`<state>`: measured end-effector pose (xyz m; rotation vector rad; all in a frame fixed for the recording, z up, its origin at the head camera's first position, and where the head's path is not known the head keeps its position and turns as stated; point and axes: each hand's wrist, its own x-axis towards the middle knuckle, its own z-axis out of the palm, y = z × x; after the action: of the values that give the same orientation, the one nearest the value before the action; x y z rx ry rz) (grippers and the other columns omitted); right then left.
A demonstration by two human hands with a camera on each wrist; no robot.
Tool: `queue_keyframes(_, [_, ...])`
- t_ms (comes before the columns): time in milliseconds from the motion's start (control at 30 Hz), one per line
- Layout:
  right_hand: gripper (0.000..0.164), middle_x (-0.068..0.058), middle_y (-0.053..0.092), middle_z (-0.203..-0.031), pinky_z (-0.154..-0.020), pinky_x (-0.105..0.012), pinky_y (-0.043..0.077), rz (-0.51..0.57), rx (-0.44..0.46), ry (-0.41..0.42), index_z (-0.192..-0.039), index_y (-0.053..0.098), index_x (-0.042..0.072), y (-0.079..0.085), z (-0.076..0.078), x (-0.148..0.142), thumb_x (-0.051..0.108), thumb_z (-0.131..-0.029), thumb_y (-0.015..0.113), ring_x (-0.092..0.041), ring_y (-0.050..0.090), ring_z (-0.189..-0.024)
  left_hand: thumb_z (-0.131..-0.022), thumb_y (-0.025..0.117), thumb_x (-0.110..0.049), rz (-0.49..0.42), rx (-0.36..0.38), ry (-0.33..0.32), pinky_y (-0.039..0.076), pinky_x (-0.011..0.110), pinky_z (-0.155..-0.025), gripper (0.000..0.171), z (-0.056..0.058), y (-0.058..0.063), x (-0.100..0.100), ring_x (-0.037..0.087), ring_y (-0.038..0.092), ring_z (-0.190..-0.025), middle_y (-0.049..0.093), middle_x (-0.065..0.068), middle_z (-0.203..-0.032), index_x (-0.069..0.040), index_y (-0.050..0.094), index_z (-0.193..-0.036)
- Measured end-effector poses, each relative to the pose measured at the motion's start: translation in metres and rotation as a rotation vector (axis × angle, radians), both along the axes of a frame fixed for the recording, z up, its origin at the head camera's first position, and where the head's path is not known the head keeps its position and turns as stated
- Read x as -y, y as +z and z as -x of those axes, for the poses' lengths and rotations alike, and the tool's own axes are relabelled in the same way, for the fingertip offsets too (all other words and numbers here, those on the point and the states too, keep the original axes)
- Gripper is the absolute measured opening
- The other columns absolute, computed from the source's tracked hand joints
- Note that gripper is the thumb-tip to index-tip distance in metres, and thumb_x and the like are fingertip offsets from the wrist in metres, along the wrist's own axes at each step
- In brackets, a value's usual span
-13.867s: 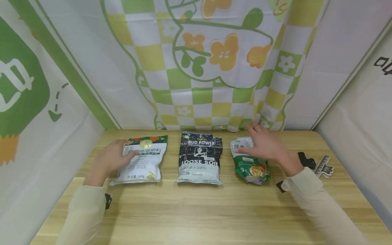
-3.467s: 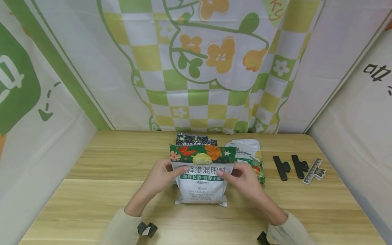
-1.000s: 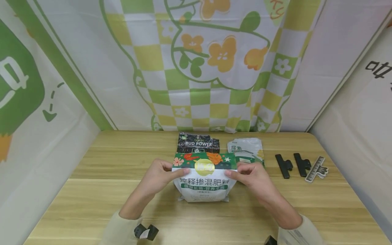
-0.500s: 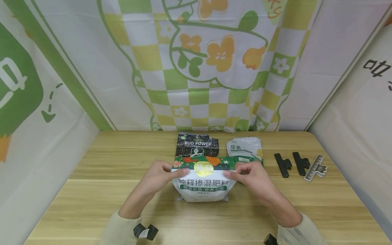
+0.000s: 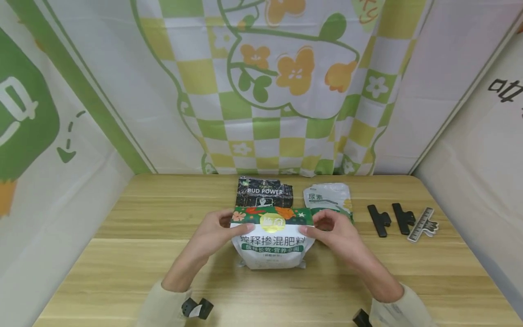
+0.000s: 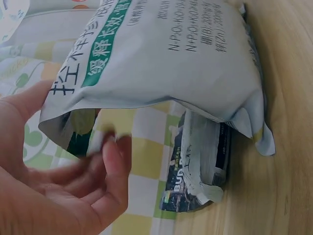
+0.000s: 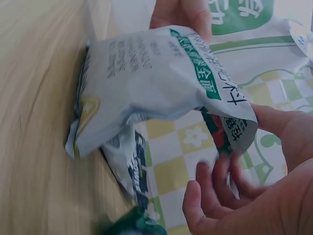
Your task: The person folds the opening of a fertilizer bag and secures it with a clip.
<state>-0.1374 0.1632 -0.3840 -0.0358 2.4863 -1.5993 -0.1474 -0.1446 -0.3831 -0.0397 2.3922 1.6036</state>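
Observation:
A white fertilizer bag (image 5: 271,256) with a green, flower-printed top strip stands at the middle of the table. Its upper part bends back, away from the person. My left hand (image 5: 214,234) holds the left top corner, thumb on the front and fingers behind. The right hand (image 5: 341,234) grips the opposite corner the same way. In the left wrist view the bag (image 6: 171,63) curls over at its top edge, with the left fingers (image 6: 115,166) loosely curled beneath. From the right wrist, the bag's printed top hangs down by the right fingers (image 7: 215,181).
Behind lie a black Bud Power bag (image 5: 265,188) and a white-and-green bag (image 5: 328,195), both partly hidden. At the right are two black clips (image 5: 379,221) and a piano-patterned clip (image 5: 421,225). A checked curtain (image 5: 273,131) hangs along the table's back edge.
The white bag, earlier lying at the left under my left hand, now stands in the middle. Its top has bent backward since 3.5 seconds ago. Lately the fingers behind it have loosened slightly.

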Motion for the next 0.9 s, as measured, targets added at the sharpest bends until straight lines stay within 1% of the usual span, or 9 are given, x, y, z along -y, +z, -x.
queue_keyframes(67, [0.058,-0.008,0.066,-0.131,-0.096,-0.039,0.06,-0.022,-0.098,0.02,-0.133,0.06,0.012,-0.002,0.0,0.0,0.041,-0.088,0.085,-0.026,0.065,-0.117,-0.086,0.087,-0.038,0.003,-0.038,0.001,0.056,0.047,-0.107,0.086,0.0,-0.001,0.0,0.036,0.058,-0.132,0.057,0.015,-0.149,-0.019,0.046,-0.158])
queue_keyframes(133, [0.055,-0.009,0.061,-0.145,-0.107,-0.051,0.057,-0.048,-0.248,0.066,-0.137,0.062,0.017,-0.006,-0.001,0.0,0.036,-0.09,0.084,-0.03,0.06,-0.131,-0.086,0.088,-0.036,0.011,-0.121,-0.017,0.051,0.057,-0.115,0.09,0.0,-0.003,0.001,0.042,0.048,-0.142,0.043,0.014,-0.16,-0.024,0.04,-0.161])
queue_keyframes(233, [0.027,-0.006,0.068,-0.141,-0.114,-0.06,0.049,-0.076,-0.5,0.154,-0.119,0.076,0.019,-0.011,-0.001,0.0,0.021,-0.092,0.082,-0.031,0.058,-0.135,-0.086,0.088,-0.032,0.044,-0.304,-0.063,0.036,0.069,-0.123,0.064,0.0,-0.008,0.001,0.04,0.038,-0.152,0.038,0.006,-0.166,-0.029,0.062,-0.144])
queue_keyframes(300, [0.015,-0.005,0.075,-0.131,-0.116,-0.056,0.047,-0.083,-0.626,0.192,-0.105,0.082,0.019,-0.013,-0.001,0.0,0.013,-0.092,0.081,-0.029,0.059,-0.133,-0.086,0.087,-0.029,0.07,-0.433,-0.101,0.03,0.073,-0.124,0.037,0.001,-0.01,0.001,0.038,0.032,-0.155,0.043,0.002,-0.164,-0.028,0.077,-0.122])
queue_keyframes(367, [0.015,-0.003,0.079,-0.12,-0.117,-0.046,0.047,-0.074,-0.696,0.217,-0.1,0.084,0.018,-0.015,0.0,-0.001,0.007,-0.091,0.08,-0.026,0.061,-0.129,-0.086,0.087,-0.027,0.101,-0.528,-0.125,0.024,0.077,-0.124,0.019,0.001,-0.012,0.0,0.035,0.032,-0.155,0.053,-0.001,-0.158,-0.028,0.083,-0.105])
queue_keyframes(500, [0.016,-0.001,0.082,-0.11,-0.113,-0.028,0.049,-0.046,-0.741,0.25,-0.101,0.084,0.015,-0.018,0.002,-0.003,0.004,-0.09,0.08,-0.021,0.066,-0.121,-0.089,0.084,-0.023,0.132,-0.638,-0.204,0.03,0.073,-0.124,0.007,0.004,-0.014,0.002,0.032,0.05,-0.146,0.074,-0.005,-0.134,-0.023,0.084,-0.097])
queue_keyframes(600, [0.016,-0.001,0.083,-0.108,-0.108,-0.026,0.054,-0.032,-0.739,0.275,-0.103,0.084,0.014,-0.02,0.004,-0.005,0.004,-0.091,0.079,-0.023,0.07,-0.116,-0.093,0.08,-0.021,0.128,-0.671,-0.267,0.042,0.067,-0.12,0.01,0.005,-0.015,0.005,0.031,0.063,-0.136,0.08,-0.004,-0.12,-0.021,0.084,-0.101])
queue_keyframes(733, [0.017,-0.001,0.083,-0.108,-0.104,-0.028,0.058,-0.027,-0.715,0.296,-0.106,0.084,0.015,-0.022,0.005,-0.007,0.007,-0.092,0.079,-0.024,0.074,-0.112,-0.093,0.08,-0.021,0.094,-0.646,-0.323,0.049,0.06,-0.117,0.015,0.005,-0.018,0.011,0.029,0.068,-0.13,0.08,-0.004,-0.122,-0.021,0.083,-0.107])
queue_keyframes(900, [0.022,-0.001,0.082,-0.111,-0.102,-0.026,0.059,-0.024,-0.687,0.3,-0.109,0.083,0.014,-0.026,0.008,-0.01,0.012,-0.087,0.086,-0.019,0.075,-0.11,-0.084,0.087,-0.028,0.068,-0.582,-0.351,0.045,0.059,-0.121,0.029,0.006,-0.022,0.015,0.025,0.068,-0.132,0.076,-0.005,-0.13,-0.024,0.082,-0.113])
